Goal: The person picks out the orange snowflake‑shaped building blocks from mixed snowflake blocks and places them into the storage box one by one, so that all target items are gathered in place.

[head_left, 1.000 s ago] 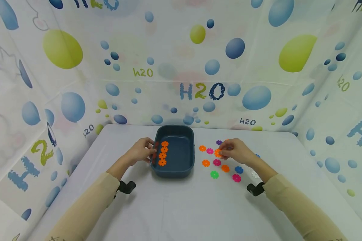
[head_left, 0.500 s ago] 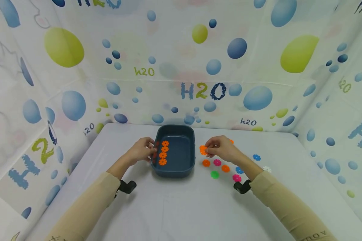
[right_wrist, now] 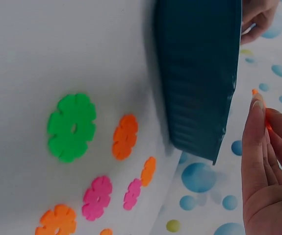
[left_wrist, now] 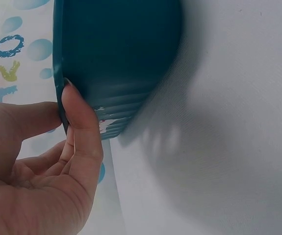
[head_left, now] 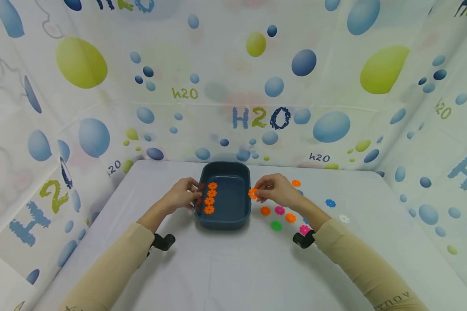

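My left hand (head_left: 182, 194) pinches the left rim of a dark blue-green plastic bin (head_left: 233, 222); the left wrist view shows the thumb on one side of the rim and fingers on the other. Inside the bin, several orange flower-shaped discs (head_left: 209, 201) form a line along the left wall. At the bin's right rim, my right hand (head_left: 279, 190) pinches another orange flower disc (head_left: 252, 193) between thumb and fingertips, raised off the table. Only a sliver of that disc shows between the fingers (right_wrist: 254, 122) in the right wrist view.
Right of the bin, loose flower discs lie on the white table (head_left: 218, 268): green (head_left: 276, 226), orange (head_left: 265, 211), pink (head_left: 279, 210), blue (head_left: 330, 203) and white (head_left: 343, 219). My right hand and forearm cover some. A patterned curtain (head_left: 202, 108) stands behind.
My right hand has moved left from among the loose discs to the bin's right rim, carrying the orange flower disc. My left hand and the bin have stayed in place.
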A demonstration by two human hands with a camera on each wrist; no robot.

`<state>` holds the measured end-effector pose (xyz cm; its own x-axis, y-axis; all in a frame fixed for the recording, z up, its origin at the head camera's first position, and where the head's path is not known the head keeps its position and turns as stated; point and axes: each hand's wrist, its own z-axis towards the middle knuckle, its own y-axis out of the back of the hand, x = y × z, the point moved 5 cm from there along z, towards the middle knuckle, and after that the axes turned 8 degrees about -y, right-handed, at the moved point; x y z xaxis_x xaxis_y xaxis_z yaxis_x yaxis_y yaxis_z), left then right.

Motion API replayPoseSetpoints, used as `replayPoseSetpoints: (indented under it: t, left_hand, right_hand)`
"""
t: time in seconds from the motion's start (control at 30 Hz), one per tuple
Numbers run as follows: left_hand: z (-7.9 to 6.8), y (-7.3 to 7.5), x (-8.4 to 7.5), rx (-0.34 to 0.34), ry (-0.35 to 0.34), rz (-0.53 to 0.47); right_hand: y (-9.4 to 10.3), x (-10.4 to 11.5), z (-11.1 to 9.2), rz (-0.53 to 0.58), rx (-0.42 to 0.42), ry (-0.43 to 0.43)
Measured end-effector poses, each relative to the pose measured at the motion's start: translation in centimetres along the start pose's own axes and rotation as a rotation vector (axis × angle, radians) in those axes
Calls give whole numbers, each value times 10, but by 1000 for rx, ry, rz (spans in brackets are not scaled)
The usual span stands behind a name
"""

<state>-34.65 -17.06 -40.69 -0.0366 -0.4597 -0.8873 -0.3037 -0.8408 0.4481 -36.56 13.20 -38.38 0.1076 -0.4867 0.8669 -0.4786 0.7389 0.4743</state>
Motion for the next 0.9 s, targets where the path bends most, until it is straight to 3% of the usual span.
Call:
replayPoseSetpoints:
  t: [0.23,0.63,0.9]
  left_hand:
    - [0,0,2,-2,4,-3]
    - [1,0,3,-9,-1,-24]
    - [0,0,2,-2,3,-33]
  right_hand:
    - [-14,25,6,-4,35,48]
    - [-34,71,34,-35,46,120]
    - [-39,82,73,-107,-8,55]
